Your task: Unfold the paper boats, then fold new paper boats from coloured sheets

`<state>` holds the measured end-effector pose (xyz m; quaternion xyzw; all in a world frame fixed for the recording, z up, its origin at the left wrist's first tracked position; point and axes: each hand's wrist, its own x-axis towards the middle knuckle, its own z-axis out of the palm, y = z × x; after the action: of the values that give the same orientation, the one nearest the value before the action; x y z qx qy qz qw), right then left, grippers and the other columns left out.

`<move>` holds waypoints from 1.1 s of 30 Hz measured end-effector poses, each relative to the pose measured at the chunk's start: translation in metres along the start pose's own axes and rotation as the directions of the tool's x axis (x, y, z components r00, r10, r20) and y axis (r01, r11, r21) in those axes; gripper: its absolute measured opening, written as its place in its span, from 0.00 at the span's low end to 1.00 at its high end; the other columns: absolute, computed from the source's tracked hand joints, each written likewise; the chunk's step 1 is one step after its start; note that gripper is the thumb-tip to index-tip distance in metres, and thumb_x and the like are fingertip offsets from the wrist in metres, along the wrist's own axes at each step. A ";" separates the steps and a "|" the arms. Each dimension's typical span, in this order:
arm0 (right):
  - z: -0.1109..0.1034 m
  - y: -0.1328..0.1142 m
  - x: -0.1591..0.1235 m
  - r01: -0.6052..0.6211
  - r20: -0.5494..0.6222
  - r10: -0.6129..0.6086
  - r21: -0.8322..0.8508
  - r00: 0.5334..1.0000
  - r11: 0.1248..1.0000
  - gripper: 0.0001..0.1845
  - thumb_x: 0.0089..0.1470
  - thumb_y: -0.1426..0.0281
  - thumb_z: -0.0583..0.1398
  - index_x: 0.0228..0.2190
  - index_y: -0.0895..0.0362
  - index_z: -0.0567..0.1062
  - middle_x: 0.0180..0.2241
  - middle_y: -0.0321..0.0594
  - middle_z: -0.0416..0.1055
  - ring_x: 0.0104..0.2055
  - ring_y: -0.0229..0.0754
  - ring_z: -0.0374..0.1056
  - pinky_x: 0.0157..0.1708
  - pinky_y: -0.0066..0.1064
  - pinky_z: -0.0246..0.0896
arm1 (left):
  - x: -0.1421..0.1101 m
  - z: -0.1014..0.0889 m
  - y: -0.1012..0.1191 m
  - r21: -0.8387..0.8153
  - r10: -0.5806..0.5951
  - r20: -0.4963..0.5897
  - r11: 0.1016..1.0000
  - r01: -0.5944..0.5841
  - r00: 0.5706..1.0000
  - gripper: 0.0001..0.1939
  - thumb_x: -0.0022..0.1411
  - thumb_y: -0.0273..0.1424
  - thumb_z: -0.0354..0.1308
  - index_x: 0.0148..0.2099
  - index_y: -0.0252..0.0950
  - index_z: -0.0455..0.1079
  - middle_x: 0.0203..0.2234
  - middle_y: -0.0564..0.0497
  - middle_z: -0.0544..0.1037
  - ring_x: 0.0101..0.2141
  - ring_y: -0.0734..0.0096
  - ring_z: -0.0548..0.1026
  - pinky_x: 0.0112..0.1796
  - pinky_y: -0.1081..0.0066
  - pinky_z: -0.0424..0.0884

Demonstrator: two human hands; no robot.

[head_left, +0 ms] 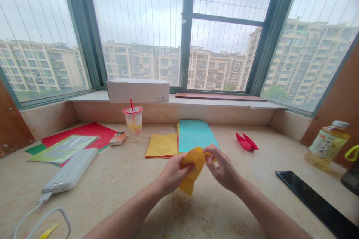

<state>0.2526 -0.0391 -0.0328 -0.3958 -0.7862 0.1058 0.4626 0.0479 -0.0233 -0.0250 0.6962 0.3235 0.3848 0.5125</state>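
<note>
A partly folded sheet of yellow paper [193,171] is held up over the counter between my two hands. My left hand [176,170] grips its left side, thumb across the front. With thumb and fingertips, my right hand [220,164] pinches the paper's upper right edge. Just behind the hands lie a pile of yellow square paper [162,145] and a pile of light blue paper [196,134], side by side. Off to the right sits a folded red paper shape [246,142] with two pointed parts.
On the left are red paper [89,130], a green-white packet [64,148], a white power bank [71,171] with cable, a small orange-white packet [117,138] and a plastic cup [134,121] with straw. A bottle [327,145] and black phone [314,198] lie right. A white box [137,90] stands on the sill.
</note>
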 end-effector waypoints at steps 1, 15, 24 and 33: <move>0.000 0.000 0.001 0.019 0.019 -0.019 -0.008 1.000 1.000 0.09 0.62 0.72 0.51 0.43 0.52 0.68 0.36 0.39 0.68 0.32 0.38 0.65 0.29 0.27 0.66 | 0.000 0.000 -0.001 0.000 0.002 0.007 1.000 -0.002 1.000 0.15 0.57 0.40 0.61 0.37 0.31 0.73 0.29 0.50 0.74 0.31 0.68 0.69 0.33 0.73 0.65; 0.000 -0.003 0.002 -0.001 0.120 0.008 -0.061 0.993 0.998 0.07 0.57 0.76 0.54 0.36 0.54 0.69 0.35 0.39 0.67 0.34 0.40 0.65 0.33 0.31 0.65 | -0.001 0.000 -0.005 0.144 0.038 0.026 0.989 -0.042 0.999 0.12 0.58 0.34 0.59 0.41 0.32 0.75 0.32 0.50 0.77 0.33 0.65 0.72 0.34 0.73 0.66; 0.001 -0.004 0.001 -0.027 0.170 0.046 -0.111 0.984 0.993 0.05 0.54 0.73 0.59 0.33 0.54 0.67 0.35 0.38 0.66 0.34 0.40 0.65 0.33 0.31 0.63 | -0.002 0.000 -0.001 0.304 0.080 -0.069 0.951 -0.056 0.994 0.08 0.60 0.29 0.54 0.33 0.32 0.74 0.27 0.52 0.76 0.29 0.71 0.70 0.31 0.75 0.62; 0.005 0.007 0.001 -0.049 0.189 0.061 -0.064 0.980 0.997 0.06 0.59 0.72 0.59 0.40 0.53 0.72 0.38 0.38 0.68 0.36 0.40 0.67 0.36 0.31 0.63 | -0.003 0.001 0.003 0.329 0.114 -0.095 0.941 -0.077 0.989 0.10 0.61 0.30 0.54 0.38 0.32 0.76 0.29 0.52 0.78 0.31 0.70 0.72 0.32 0.75 0.64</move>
<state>0.2521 -0.0325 -0.0383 -0.4191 -0.8184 0.1325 0.3702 0.0471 -0.0272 -0.0231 0.7631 0.3764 0.3894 0.3528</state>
